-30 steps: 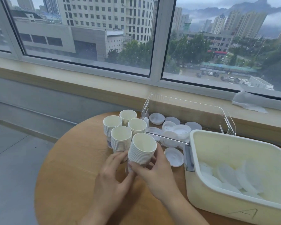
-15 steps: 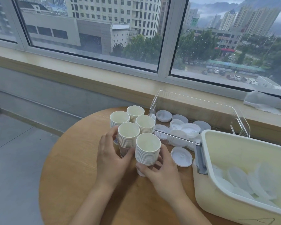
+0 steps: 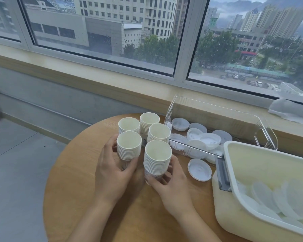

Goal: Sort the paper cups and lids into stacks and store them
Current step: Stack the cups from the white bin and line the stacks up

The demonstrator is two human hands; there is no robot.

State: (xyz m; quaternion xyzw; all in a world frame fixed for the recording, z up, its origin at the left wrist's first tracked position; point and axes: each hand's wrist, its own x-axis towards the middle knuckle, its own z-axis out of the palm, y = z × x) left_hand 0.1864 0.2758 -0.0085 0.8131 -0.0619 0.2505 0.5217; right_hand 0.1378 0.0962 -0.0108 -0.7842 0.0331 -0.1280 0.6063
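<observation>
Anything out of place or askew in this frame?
One lid lies loose on the table, outside both the clear bin and the cream tub. The cup stacks stand upright.

Round wooden table [image 3: 73,198] lower centre. Window [image 3: 103,28] across top; sill [image 3: 77,81] below. Crumpled white tissue [image 3: 290,110] at right on sill.

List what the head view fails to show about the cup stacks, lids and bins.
- Cream bin: cut off by the right and bottom edges.
- Lids in the clear bin: overlapping, count unclear.
- Stack bases: covered by the left hand and right hand.
- Cups per stack: rims too fine to count.
</observation>
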